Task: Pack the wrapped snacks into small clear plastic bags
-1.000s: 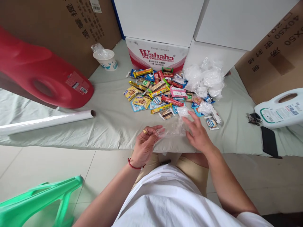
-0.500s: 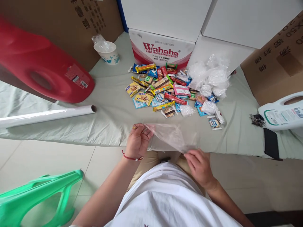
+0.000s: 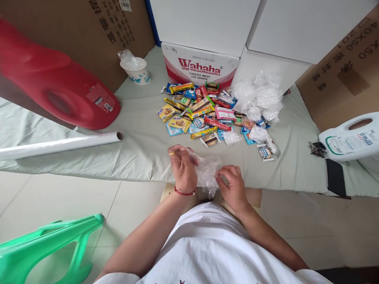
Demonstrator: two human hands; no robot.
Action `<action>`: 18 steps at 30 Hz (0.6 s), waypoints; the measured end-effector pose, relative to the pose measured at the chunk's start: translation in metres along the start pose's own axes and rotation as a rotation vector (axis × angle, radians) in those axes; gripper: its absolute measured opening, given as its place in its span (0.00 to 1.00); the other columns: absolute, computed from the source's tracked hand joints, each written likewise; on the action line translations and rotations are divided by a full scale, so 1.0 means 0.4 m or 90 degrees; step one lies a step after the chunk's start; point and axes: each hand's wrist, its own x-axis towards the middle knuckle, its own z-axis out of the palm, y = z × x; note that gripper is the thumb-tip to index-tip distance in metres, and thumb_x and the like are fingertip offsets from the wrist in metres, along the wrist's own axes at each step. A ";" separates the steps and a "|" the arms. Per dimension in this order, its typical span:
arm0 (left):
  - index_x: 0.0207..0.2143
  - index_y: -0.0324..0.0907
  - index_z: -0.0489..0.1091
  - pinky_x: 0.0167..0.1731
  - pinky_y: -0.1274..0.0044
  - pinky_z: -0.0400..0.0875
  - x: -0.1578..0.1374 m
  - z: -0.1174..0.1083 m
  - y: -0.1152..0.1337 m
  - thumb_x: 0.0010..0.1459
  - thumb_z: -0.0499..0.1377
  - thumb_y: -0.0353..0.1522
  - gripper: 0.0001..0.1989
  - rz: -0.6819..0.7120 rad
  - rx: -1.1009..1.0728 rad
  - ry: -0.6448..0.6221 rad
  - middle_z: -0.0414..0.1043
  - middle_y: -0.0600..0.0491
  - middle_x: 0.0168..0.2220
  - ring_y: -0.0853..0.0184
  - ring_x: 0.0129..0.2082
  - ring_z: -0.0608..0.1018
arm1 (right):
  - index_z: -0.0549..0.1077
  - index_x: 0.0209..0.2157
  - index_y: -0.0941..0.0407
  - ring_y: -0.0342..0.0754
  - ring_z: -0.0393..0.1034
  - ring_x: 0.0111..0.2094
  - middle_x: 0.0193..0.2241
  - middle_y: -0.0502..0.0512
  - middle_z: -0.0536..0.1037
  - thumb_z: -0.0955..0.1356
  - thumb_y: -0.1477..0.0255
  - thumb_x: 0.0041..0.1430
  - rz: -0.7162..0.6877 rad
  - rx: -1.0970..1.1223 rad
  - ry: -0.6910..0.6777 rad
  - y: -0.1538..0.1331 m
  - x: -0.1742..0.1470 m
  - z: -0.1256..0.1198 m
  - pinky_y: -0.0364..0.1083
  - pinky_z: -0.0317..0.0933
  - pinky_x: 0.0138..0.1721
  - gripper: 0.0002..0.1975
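At the front edge of the pale green cloth [image 3: 142, 154], two hands hold a thin, crumpled clear plastic bag [image 3: 207, 173]. The left hand [image 3: 184, 167] pinches one side of it. This hand wears a gold ring [image 3: 172, 153] and a red bracelet [image 3: 185, 192]. The right hand [image 3: 232, 185] pinches the other side with its thumb and fingers. The bag hangs down between the two hands, near the person's lap.

Just past the hands is a big pile of wrapped snacks [image 3: 203, 112]. A heap of scrunched plastic bags [image 3: 257, 94] touches the pile on the right. Behind the snacks is a Wahaha water box [image 3: 199, 67]. A paper cup [image 3: 140, 75] with clear plastic in it stands left of the box. A big red jug [image 3: 97, 104] is further left, near a white roll [image 3: 74, 144].
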 end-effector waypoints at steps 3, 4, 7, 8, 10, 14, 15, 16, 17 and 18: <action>0.40 0.49 0.58 0.19 0.78 0.57 0.020 -0.033 -0.004 0.65 0.60 0.52 0.20 0.080 0.092 0.007 0.64 0.63 0.27 0.76 0.16 0.64 | 0.78 0.36 0.51 0.52 0.70 0.45 0.40 0.57 0.76 0.69 0.64 0.68 0.042 0.125 -0.006 0.001 0.030 -0.015 0.53 0.69 0.49 0.08; 0.40 0.48 0.59 0.20 0.78 0.58 0.030 -0.047 -0.005 0.65 0.60 0.52 0.20 0.099 0.125 -0.003 0.63 0.64 0.26 0.76 0.17 0.65 | 0.77 0.36 0.52 0.51 0.71 0.44 0.41 0.57 0.76 0.70 0.61 0.67 0.064 0.185 -0.031 0.002 0.039 -0.026 0.52 0.70 0.47 0.10; 0.40 0.46 0.64 0.25 0.78 0.60 0.067 -0.082 -0.007 0.65 0.61 0.50 0.18 0.139 0.218 -0.042 0.62 0.62 0.25 0.74 0.20 0.68 | 0.75 0.35 0.52 0.46 0.73 0.33 0.36 0.53 0.77 0.71 0.54 0.64 0.183 0.359 -0.111 0.002 0.063 -0.062 0.45 0.71 0.31 0.15; 0.40 0.46 0.65 0.25 0.78 0.59 0.080 -0.090 -0.006 0.65 0.62 0.49 0.17 0.141 0.245 -0.051 0.64 0.61 0.25 0.74 0.20 0.68 | 0.74 0.35 0.52 0.44 0.71 0.28 0.32 0.51 0.76 0.71 0.53 0.63 0.223 0.395 -0.117 0.001 0.070 -0.071 0.43 0.68 0.25 0.16; 0.40 0.46 0.67 0.24 0.78 0.58 0.105 -0.103 -0.002 0.63 0.64 0.48 0.17 0.114 0.284 -0.067 0.66 0.60 0.27 0.74 0.20 0.67 | 0.71 0.35 0.52 0.40 0.65 0.20 0.27 0.47 0.74 0.72 0.52 0.61 0.277 0.437 -0.096 -0.004 0.084 -0.085 0.39 0.58 0.17 0.18; 0.42 0.46 0.68 0.26 0.79 0.67 0.113 -0.124 0.014 0.56 0.66 0.54 0.24 -0.121 0.189 -0.144 0.74 0.54 0.37 0.69 0.29 0.77 | 0.70 0.34 0.53 0.36 0.57 0.16 0.23 0.44 0.71 0.76 0.52 0.54 0.330 0.512 -0.036 -0.015 0.106 -0.094 0.36 0.47 0.12 0.21; 0.43 0.46 0.68 0.28 0.77 0.71 0.101 -0.130 0.019 0.54 0.65 0.57 0.28 -0.212 0.135 -0.159 0.75 0.52 0.40 0.66 0.34 0.80 | 0.70 0.34 0.53 0.35 0.56 0.16 0.23 0.43 0.70 0.77 0.52 0.53 0.341 0.528 -0.026 -0.017 0.109 -0.091 0.36 0.46 0.12 0.22; 0.44 0.45 0.68 0.31 0.75 0.75 0.084 -0.136 0.023 0.52 0.64 0.60 0.32 -0.298 0.087 -0.162 0.76 0.49 0.42 0.62 0.39 0.81 | 0.70 0.34 0.53 0.35 0.56 0.16 0.23 0.43 0.70 0.78 0.52 0.52 0.349 0.540 -0.019 -0.019 0.110 -0.087 0.35 0.46 0.12 0.22; 0.45 0.45 0.68 0.33 0.73 0.77 0.064 -0.141 0.027 0.50 0.63 0.63 0.35 -0.368 0.053 -0.151 0.77 0.47 0.44 0.59 0.43 0.81 | 0.70 0.34 0.53 0.35 0.56 0.16 0.23 0.43 0.70 0.78 0.52 0.51 0.356 0.549 -0.013 -0.021 0.109 -0.081 0.35 0.46 0.12 0.23; 0.45 0.44 0.69 0.34 0.71 0.78 0.041 -0.146 0.029 0.49 0.63 0.64 0.37 -0.418 0.036 -0.126 0.78 0.45 0.45 0.57 0.46 0.81 | 0.70 0.34 0.53 0.35 0.56 0.16 0.23 0.43 0.71 0.78 0.53 0.51 0.362 0.556 -0.007 -0.024 0.107 -0.074 0.35 0.46 0.13 0.23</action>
